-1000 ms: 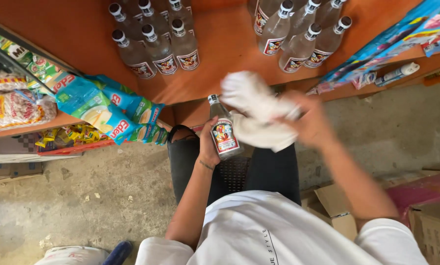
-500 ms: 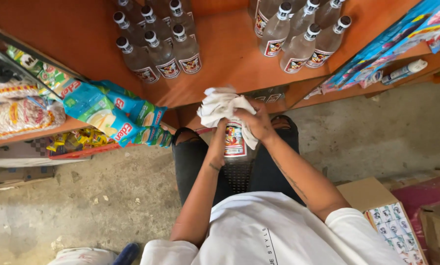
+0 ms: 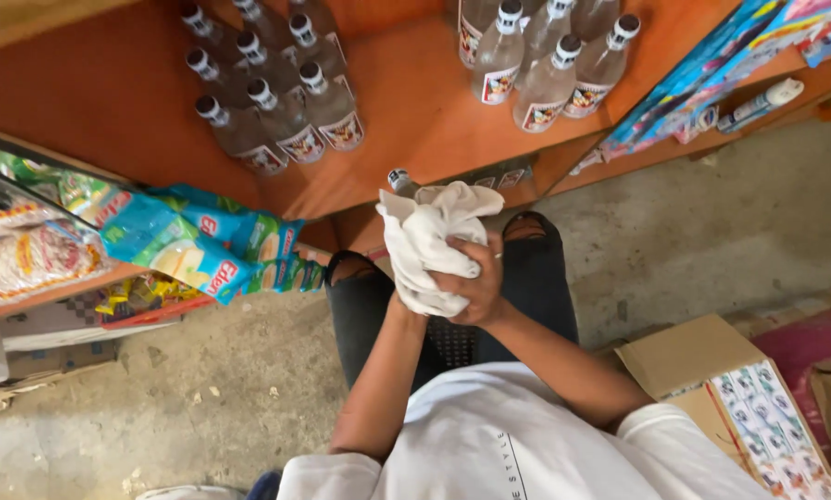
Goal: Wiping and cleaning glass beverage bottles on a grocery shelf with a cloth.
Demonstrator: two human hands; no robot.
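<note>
Both your hands meet on one bottle (image 3: 399,180): your right hand (image 3: 471,282) clenches the white cloth (image 3: 429,243) around it, left hand hidden beneath, grip unclear; its neck points to eleven o'clock.

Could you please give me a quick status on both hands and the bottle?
Right hand pressing white cloth around the bottle. Left hand hidden under the cloth, apparently gripping the bottle. Only the cap shows. Nothing in the way; shelf bottles stand apart.
</note>
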